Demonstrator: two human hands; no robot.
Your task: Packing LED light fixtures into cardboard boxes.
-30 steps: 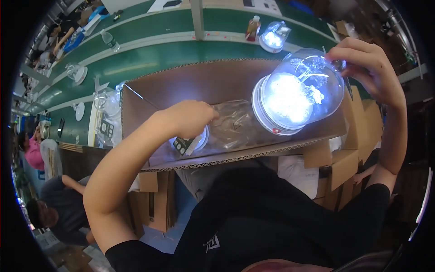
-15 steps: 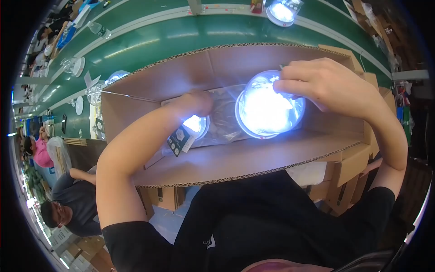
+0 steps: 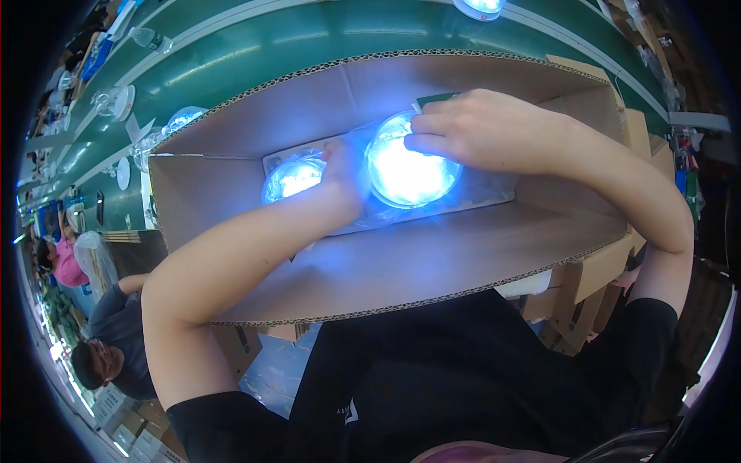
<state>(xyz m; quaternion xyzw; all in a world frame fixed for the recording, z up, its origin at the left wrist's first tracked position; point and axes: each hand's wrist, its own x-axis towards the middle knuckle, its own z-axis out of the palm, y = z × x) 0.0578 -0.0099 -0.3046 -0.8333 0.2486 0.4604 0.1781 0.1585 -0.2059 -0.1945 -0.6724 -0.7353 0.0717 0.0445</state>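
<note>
Inside a long open cardboard box point(image 3: 370, 270) are two glowing round lamps with clear covers. My right hand point(image 3: 471, 127) is closed on the upper right side of the brighter lit lamp point(image 3: 409, 170), and a dark green tag point(image 3: 434, 100) shows behind its fingers. Toward the box's left end lies another lit lamp point(image 3: 289, 179). Between the two lamps is my left hand point(image 3: 345, 181), close to both; motion and glare smear its fingers. Clear plastic and a pale flat sheet point(image 3: 494, 191) line the box bottom.
A green workbench point(image 3: 255, 65) with pale rails runs beyond the box. More lamps stand there, one lit lamp point(image 3: 480, 6) at the top and a clear unlit one point(image 3: 116, 103) at left. A co-worker in a dark shirt point(image 3: 123, 332) is at lower left. Cardboard point(image 3: 594, 278) stands at right.
The brighter lamp has moved left in the box with my right hand, nearer the other lamp. My left hand has shifted right, uncovering more of the left lamp. The whole view has shifted slightly.
</note>
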